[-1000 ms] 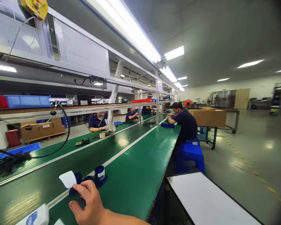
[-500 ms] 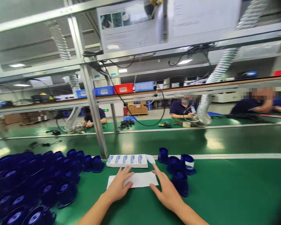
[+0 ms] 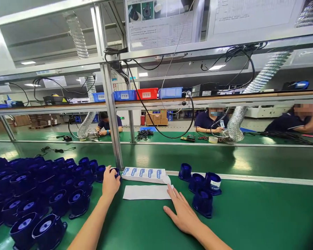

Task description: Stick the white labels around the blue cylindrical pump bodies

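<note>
While the right hand [image 3: 182, 211] lies open at the white strip [image 3: 146, 193], the left hand [image 3: 110, 184] curls at a blue cup [image 3: 116, 172] beside the labels [image 3: 143, 173], grip unconfirmed, an apparent pickup step calling for a firm hold.

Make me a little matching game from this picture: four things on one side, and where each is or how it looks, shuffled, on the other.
1. Left hand
2. Right hand
3. Red bin
4. Label stack

A. White with blue print
B. On the shelf, between blue bins
C. Fingers at a dark blue cup
D. Fingertips at the white strip's right end

Pairs: 1-C, 2-D, 3-B, 4-A
</note>
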### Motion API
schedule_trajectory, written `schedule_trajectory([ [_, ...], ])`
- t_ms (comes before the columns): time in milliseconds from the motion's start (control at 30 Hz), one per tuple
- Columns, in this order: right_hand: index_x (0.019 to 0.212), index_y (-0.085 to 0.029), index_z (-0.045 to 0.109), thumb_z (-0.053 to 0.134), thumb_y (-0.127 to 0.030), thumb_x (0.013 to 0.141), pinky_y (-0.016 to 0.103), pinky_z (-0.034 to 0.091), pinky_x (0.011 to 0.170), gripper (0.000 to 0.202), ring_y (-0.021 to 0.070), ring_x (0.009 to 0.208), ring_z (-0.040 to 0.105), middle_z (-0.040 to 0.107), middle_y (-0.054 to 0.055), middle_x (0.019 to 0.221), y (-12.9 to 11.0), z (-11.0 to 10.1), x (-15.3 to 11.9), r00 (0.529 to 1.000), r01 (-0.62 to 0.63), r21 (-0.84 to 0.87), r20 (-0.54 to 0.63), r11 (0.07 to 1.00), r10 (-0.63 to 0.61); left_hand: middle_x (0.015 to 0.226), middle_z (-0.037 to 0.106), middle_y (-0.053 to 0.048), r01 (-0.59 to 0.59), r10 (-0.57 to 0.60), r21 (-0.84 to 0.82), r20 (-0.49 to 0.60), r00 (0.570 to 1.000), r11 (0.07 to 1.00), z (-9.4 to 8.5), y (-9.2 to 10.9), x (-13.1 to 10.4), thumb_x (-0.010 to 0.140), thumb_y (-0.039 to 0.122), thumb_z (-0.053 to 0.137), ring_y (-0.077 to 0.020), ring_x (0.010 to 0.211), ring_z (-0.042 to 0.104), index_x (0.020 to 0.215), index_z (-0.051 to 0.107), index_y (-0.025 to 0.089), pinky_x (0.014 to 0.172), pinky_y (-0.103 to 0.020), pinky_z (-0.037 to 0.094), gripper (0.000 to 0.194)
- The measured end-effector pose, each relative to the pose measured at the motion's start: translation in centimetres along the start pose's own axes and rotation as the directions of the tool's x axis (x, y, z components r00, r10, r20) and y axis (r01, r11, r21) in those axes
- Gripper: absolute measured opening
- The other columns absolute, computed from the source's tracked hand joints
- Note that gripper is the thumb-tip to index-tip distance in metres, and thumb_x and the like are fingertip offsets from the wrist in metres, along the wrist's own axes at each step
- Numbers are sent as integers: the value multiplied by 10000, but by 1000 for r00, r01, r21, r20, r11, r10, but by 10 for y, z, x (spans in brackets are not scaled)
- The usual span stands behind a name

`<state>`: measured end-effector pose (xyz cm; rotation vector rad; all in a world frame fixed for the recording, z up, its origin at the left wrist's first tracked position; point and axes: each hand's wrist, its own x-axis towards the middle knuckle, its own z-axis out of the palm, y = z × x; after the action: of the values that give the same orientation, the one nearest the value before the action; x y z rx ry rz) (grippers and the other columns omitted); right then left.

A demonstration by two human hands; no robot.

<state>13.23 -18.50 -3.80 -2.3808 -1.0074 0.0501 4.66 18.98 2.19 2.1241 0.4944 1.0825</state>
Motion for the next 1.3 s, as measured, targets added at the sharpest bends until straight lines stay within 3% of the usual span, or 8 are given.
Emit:
schedule_trajectory([
  [233,1718,-250,-127,881,-469,796,563,266,1319,1384,360,1654,182,97,183,1798,-14,-3,-3,989,95,120,-126,988,-80,1294,641,-133,253,-154,-511,228,961,821,35,78,-69,852,589,729,-351,1245,649,975,499,241,1017,-519,587,435],
  [300,1730,-238,-60,953,-494,710,586,334,1279,1460,403,1606,317,250,236,1755,-20,-3,-7,970,211,247,-173,946,-172,1204,690,-117,444,-191,-579,445,875,684,48,98,-104,916,662,633,-325,1062,736,1146,504,244,828,-503,655,494],
  [433,1722,-193,-81,864,-530,807,543,483,1164,1358,368,1353,644,633,214,1494,-31,-7,-18,947,304,478,-246,824,-206,1266,732,-137,723,-129,-526,762,635,449,57,114,-149,913,669,682,-317,1082,746,1281,624,218,858,-476,655,584],
  [567,1731,-187,0,764,-643,887,528,412,1222,1226,355,1423,578,592,200,1540,-37,-21,-26,949,310,600,-243,737,-201,1201,772,-137,909,16,-373,926,377,184,56,105,-155,866,669,768,-298,1141,714,1243,743,174,1046,-447,569,623],
  [800,1734,-180,-15,557,-760,984,513,433,1154,1107,330,1199,651,688,171,1333,-42,-35,-29,979,168,691,-31,703,-203,1196,762,-82,956,242,-270,941,237,113,53,91,-157,781,646,871,-247,964,749,1362,683,333,892,-454,610,686],
  [1000,1720,-274,-119,357,-666,1087,523,443,1076,883,289,1055,612,648,81,1139,-44,-36,-34,995,34,649,47,760,-85,1403,688,-104,948,272,-307,922,277,77,48,97,-150,736,532,951,-287,1202,692,1407,660,346,980,-427,574,755],
  [1200,1642,-254,-325,1034,-628,498,649,291,1234,1815,460,1431,461,428,222,1584,-34,-32,-38,971,29,608,170,794,-166,1508,631,-116,941,226,-334,922,315,53,49,94,-146,819,574,868,-301,1107,746,1467,584,372,1023,-505,552,735],
  [1300,1659,-289,-291,941,-668,671,631,293,1245,1624,414,1444,473,407,202,1603,-35,-28,-38,987,31,717,90,697,-136,1493,643,-122,943,161,-330,934,319,43,50,93,-148,864,607,809,-295,1126,744,1467,543,374,988,-481,564,699],
])
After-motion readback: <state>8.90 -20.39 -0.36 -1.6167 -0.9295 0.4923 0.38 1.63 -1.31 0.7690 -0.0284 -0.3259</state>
